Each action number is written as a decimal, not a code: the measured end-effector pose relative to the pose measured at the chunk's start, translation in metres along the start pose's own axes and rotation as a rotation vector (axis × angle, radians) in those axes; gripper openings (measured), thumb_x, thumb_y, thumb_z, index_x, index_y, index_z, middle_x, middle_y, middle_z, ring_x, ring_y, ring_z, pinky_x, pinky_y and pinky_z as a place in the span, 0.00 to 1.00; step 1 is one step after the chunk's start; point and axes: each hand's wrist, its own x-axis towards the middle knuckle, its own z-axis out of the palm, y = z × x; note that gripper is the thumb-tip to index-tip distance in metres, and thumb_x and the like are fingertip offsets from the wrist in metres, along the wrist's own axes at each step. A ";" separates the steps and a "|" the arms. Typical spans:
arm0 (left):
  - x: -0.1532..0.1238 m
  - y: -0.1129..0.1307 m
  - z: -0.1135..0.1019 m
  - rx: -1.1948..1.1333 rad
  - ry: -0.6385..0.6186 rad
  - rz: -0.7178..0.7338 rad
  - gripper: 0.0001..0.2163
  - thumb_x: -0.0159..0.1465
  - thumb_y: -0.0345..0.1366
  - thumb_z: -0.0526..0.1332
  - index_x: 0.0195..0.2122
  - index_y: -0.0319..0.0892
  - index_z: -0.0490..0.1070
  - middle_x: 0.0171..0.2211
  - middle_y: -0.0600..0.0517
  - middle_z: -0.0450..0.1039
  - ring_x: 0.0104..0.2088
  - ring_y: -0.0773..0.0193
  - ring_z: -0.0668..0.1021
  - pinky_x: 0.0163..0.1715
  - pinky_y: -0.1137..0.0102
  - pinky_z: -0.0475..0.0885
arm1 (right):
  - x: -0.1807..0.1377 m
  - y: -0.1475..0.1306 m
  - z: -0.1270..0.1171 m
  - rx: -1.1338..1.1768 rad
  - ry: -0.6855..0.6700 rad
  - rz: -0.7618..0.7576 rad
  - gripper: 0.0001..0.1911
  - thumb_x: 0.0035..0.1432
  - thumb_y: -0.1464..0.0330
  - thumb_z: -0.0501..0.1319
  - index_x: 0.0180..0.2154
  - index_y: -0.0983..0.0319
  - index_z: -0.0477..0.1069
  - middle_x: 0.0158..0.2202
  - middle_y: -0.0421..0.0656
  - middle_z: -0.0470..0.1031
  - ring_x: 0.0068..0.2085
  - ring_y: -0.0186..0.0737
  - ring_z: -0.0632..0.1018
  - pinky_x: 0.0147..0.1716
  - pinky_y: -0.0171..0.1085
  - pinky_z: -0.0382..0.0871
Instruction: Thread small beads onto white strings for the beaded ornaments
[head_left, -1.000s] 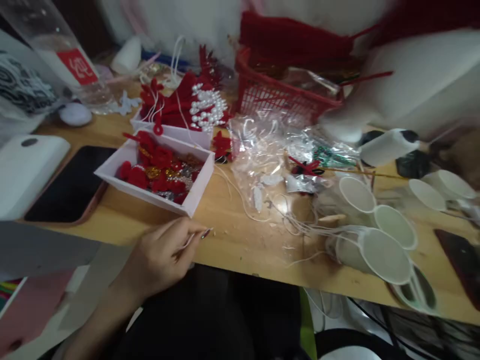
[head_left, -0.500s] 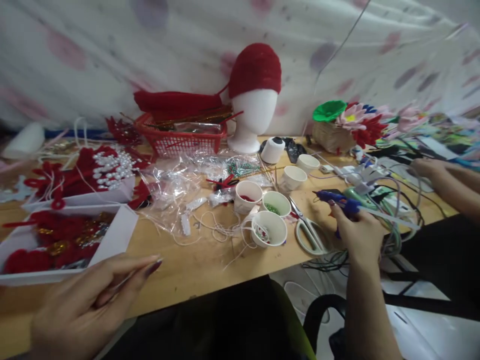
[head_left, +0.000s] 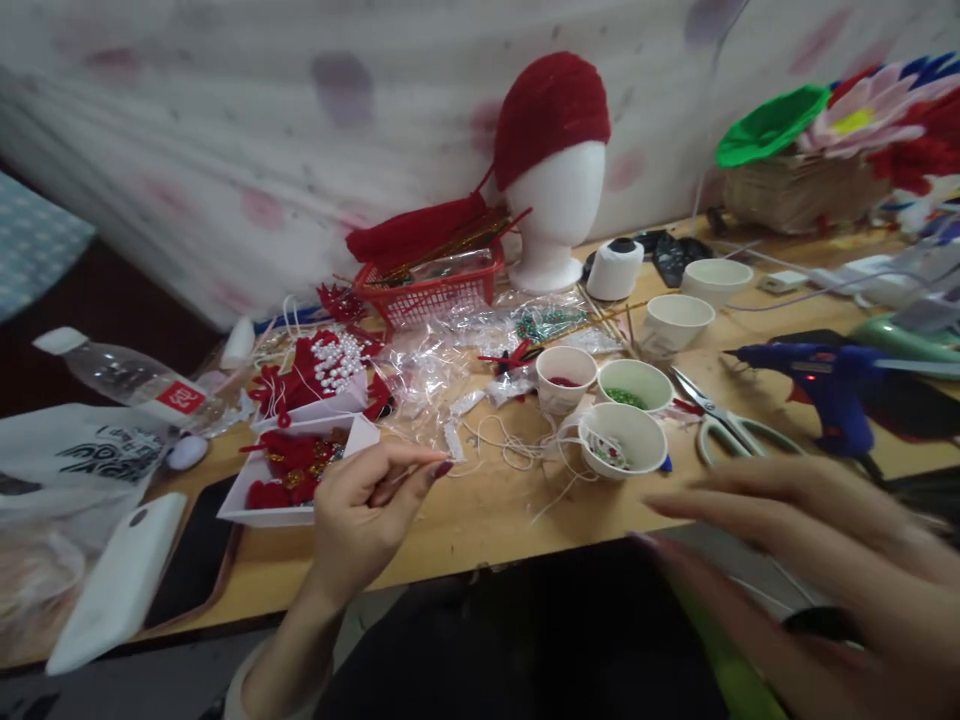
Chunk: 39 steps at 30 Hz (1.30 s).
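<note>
My left hand (head_left: 375, 500) is closed in a pinch above the front edge of the table, beside the white box (head_left: 363, 438) of red and gold pieces; whatever lies between its fingertips is too small to make out. Blurred by motion, my right hand (head_left: 810, 570) hangs empty at the lower right with thumb and fingers apart. Beyond it the blue glue gun (head_left: 840, 385) stands on the table with a small red light showing. Green-handled scissors (head_left: 731, 425) lie between the glue gun and the paper cups. White cord and beads show in the nearest cup (head_left: 622, 440).
A foam head (head_left: 556, 205) in a red cap stands behind a red basket (head_left: 431, 300). Clear plastic bags (head_left: 424, 365) and white cord (head_left: 510, 445) cover the middle. At left are a bottle (head_left: 135, 380) and a white phone-shaped object (head_left: 120, 585). A flower basket (head_left: 802, 190) stands back right.
My right hand has let go of the glue gun and come back toward me. My left hand stays pinched. The view has swung left, bringing the bottle into sight.
</note>
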 end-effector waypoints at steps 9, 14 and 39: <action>-0.005 0.017 -0.019 0.060 -0.076 0.108 0.02 0.64 0.29 0.66 0.34 0.43 0.76 0.20 0.60 0.73 0.16 0.74 0.69 0.17 0.78 0.63 | 0.073 -0.060 0.058 0.170 -0.189 -0.119 0.09 0.63 0.76 0.62 0.45 0.65 0.75 0.54 0.52 0.73 0.52 0.53 0.74 0.48 0.48 0.73; -0.005 0.017 -0.019 0.064 -0.087 0.156 0.03 0.63 0.26 0.65 0.34 0.41 0.76 0.22 0.59 0.75 0.16 0.76 0.68 0.15 0.79 0.60 | 0.069 -0.060 0.069 0.178 -0.183 -0.135 0.08 0.62 0.78 0.61 0.34 0.65 0.79 0.52 0.55 0.77 0.49 0.55 0.77 0.45 0.49 0.74; -0.006 0.007 -0.011 0.032 -0.150 0.210 0.05 0.64 0.25 0.64 0.37 0.41 0.75 0.26 0.55 0.80 0.18 0.73 0.72 0.16 0.78 0.63 | 0.068 -0.050 0.072 0.292 -0.229 -0.076 0.12 0.62 0.81 0.58 0.30 0.65 0.76 0.43 0.48 0.79 0.43 0.44 0.78 0.40 0.41 0.73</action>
